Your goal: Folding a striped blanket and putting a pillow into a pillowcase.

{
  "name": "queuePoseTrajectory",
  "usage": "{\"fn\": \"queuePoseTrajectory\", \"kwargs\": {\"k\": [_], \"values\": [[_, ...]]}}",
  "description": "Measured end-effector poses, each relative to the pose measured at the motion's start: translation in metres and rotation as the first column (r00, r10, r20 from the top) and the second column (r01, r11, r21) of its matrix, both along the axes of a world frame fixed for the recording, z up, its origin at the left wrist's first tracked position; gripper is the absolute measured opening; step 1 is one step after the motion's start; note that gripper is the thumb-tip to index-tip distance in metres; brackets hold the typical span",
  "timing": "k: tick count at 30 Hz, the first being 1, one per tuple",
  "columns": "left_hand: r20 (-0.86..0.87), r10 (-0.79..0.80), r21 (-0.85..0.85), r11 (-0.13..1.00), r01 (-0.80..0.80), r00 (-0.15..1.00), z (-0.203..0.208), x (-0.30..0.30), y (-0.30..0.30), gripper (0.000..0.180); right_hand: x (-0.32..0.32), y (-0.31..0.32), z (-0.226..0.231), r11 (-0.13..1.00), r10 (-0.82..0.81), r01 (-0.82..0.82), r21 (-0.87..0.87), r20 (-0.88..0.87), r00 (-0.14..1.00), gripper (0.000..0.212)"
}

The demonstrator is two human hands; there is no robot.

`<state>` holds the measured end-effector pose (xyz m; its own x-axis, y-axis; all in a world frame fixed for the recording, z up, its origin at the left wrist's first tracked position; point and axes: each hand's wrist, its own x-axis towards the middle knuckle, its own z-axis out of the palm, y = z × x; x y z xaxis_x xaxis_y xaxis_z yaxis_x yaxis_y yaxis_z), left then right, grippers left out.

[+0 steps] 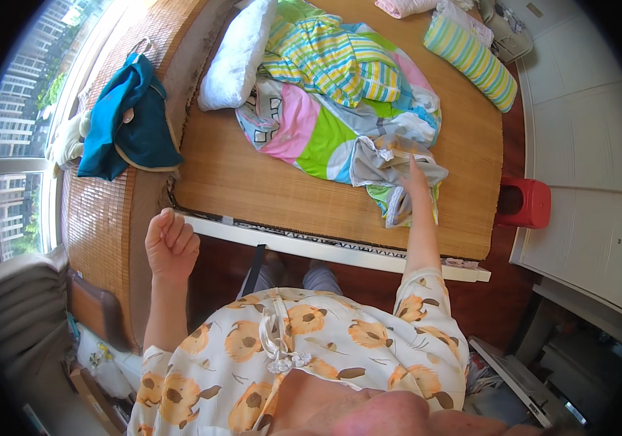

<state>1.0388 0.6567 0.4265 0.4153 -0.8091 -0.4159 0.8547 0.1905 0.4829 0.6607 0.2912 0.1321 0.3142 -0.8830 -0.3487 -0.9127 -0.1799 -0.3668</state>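
Note:
My right hand [414, 178] reaches forward over the bed and closes on a bunched grey cloth with white edging [384, 161]. Part of its fingers is hidden in the folds. This cloth lies at the near right end of a crumpled quilt [311, 138] in pink, green, blue and white; whether the two are joined I cannot tell. My left hand [171, 243] is raised by the bed's near left corner, its fingers curled into a loose fist with nothing visible in it. Yellow, blue and white striped fabric [325, 54] is heaped on the quilt's far part.
The quilt lies on a bed with a woven mat [231, 174]. A white pillow [242, 54] is at its left, a striped pillow [471, 62] at far right. A teal bag [131, 120] rests on the window ledge. A red stool [527, 203] stands beside the bed, near white cabinets [580, 138].

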Motion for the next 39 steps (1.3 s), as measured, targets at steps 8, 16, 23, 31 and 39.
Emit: {"fn": "queuePoseTrajectory", "kwargs": {"k": [8,16,23,31,39], "values": [[-0.111,-0.027,0.134,0.990,0.042,0.993,-0.066,0.011,-0.014,0.033,0.065,-0.021,-0.045,0.985,0.052,-0.060,-0.163,-0.055,0.997,0.038],[-0.360,-0.214,0.160,0.945,0.287,0.908,-0.106,0.031,-0.064,0.028,0.174,0.148,0.159,0.992,0.124,-0.096,-0.079,0.710,0.693,0.023],[0.905,-0.368,0.415,0.875,0.251,-0.214,-0.087,0.061,-0.065,0.050,0.305,0.214,0.217,0.902,0.362,-0.340,-0.268,0.897,0.254,0.028],[0.945,-0.320,0.325,0.939,-0.113,0.064,-0.089,0.109,-0.038,0.024,0.342,0.216,0.240,0.872,0.408,-0.375,-0.315,0.892,0.197,0.029],[0.919,-0.379,0.375,0.925,-0.059,-0.107,-0.067,0.094,-0.040,0.026,0.297,0.214,0.245,0.879,0.396,-0.433,-0.201,0.813,0.427,0.027]]}}
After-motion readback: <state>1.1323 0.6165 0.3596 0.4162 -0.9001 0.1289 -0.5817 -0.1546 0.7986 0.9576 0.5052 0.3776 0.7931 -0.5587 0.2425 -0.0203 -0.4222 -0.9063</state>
